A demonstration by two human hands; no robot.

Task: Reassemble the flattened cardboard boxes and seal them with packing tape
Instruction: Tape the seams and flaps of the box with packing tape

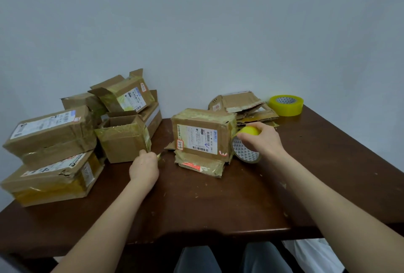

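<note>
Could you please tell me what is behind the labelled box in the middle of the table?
Behind the labelled box, flattened cardboard boxes lie stacked, a yellow tape roll beside them. The box and the right hand cover the stack's near edge.

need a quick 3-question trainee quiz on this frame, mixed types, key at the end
1. Multiple choice: what does the right hand grip? A) a yellow packing tape roll with a patterned white core B) scissors C) a marker
2. True or false: a second yellow tape roll lies flat at the far right of the dark brown wooden table, with no hand on it, beside the pile of flattened brown cardboard.
3. Fill in: the labelled brown cardboard box at mid-table stands on the person's ___ of the held roll.

Key: 1 A; 2 true; 3 left.
</note>
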